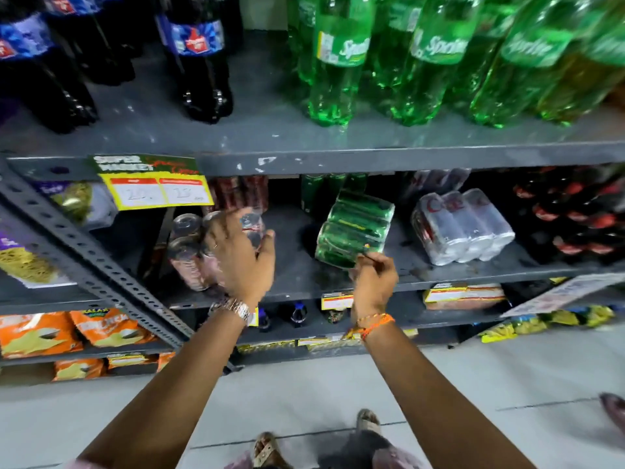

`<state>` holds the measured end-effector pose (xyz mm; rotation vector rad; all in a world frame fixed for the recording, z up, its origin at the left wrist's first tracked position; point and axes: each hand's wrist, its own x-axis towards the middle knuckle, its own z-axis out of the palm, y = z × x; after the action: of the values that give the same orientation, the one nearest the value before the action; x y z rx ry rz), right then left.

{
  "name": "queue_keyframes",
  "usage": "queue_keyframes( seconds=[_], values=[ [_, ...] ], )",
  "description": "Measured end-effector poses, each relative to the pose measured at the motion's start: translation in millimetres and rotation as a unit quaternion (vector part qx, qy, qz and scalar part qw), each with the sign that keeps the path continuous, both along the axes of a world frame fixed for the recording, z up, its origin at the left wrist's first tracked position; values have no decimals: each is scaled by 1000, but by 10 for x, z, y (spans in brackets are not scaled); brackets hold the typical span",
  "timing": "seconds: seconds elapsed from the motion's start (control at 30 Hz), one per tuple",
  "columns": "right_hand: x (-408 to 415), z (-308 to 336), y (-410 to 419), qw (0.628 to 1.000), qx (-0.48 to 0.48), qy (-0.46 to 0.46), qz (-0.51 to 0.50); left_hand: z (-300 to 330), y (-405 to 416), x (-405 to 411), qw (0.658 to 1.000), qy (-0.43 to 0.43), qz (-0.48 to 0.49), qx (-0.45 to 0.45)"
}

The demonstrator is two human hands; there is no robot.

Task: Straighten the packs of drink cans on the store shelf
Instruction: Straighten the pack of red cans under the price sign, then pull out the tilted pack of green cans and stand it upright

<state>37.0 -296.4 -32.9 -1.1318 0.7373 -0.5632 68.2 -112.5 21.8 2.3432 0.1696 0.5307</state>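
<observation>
My left hand (240,255) spreads wide over the shrink-wrapped pack of red cans (203,248) on the grey metal shelf (297,279). My right hand (373,279) pinches the near corner of the tilted green can pack (355,228); a silver wrapped pack (463,225) lies right of it.

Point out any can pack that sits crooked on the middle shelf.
The green can pack sits tilted, one corner raised, turned off the shelf edge. The silver can pack beside it is angled too.
</observation>
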Motion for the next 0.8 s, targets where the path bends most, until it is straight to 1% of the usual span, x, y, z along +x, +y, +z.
queue_keyframes(
  seconds=[0.07, 0.13, 0.17, 0.2, 0.27, 0.33, 0.37, 0.43, 0.5, 0.53, 0.57, 0.6, 0.63, 0.67, 0.7, 0.73, 0.8],
  values=[
    [29, -91, -276, 997, 51, 36, -37, 54, -332, 228, 996, 27, -87, 19],
    [100, -179, -552, 994, 69, 82, -16, 47, -649, 499, 982, 83, -170, 28],
    [139, -207, -680, 993, 75, 93, 6, 32, -792, 621, 973, 112, -201, 18],
    [199, -224, -807, 992, 78, 100, 21, 16, -921, 722, 966, 144, -212, -12],
    [353, -210, -1056, 990, 68, 117, 42, -43, -1095, 829, 955, 206, -168, -133],
    [543, -134, -1271, 989, 32, 125, 69, -143, -1204, 811, 936, 234, -84, -250],
    [643, -78, -1354, 989, -1, 124, 85, -205, -1248, 766, 929, 236, -44, -280],
    [850, 33, -1437, 984, -75, 121, 105, -329, -1336, 627, 918, 239, 28, -314],
    [1081, 135, -1468, 968, -161, 129, 140, -408, -1450, 488, 897, 248, 97, -354],
    [1203, 178, -1465, 953, -205, 135, 177, -439, -1508, 436, 878, 253, 124, -388],
    [1319, 226, -1464, 925, -263, 155, 227, -463, -1565, 401, 848, 266, 143, -436],
    [1428, 276, -1461, 877, -341, 185, 284, -477, -1628, 381, 810, 285, 153, -490],
    [1510, 330, -1452, 815, -414, 215, 342, -464, -1685, 377, 772, 307, 150, -535],
    [1593, 374, -1434, 756, -474, 233, 386, -440, -1724, 379, 745, 325, 142, -566],
    [1661, 415, -1420, 716, -500, 241, 424, -421, -1749, 390, 727, 332, 138, -585],
    [1722, 430, -1409, 690, -507, 241, 458, -409, -1760, 408, 719, 331, 137, -596],
    [1831, 428, -1399, 643, -509, 244, 518, -396, -1771, 457, 714, 323, 142, -605]
  ],
)
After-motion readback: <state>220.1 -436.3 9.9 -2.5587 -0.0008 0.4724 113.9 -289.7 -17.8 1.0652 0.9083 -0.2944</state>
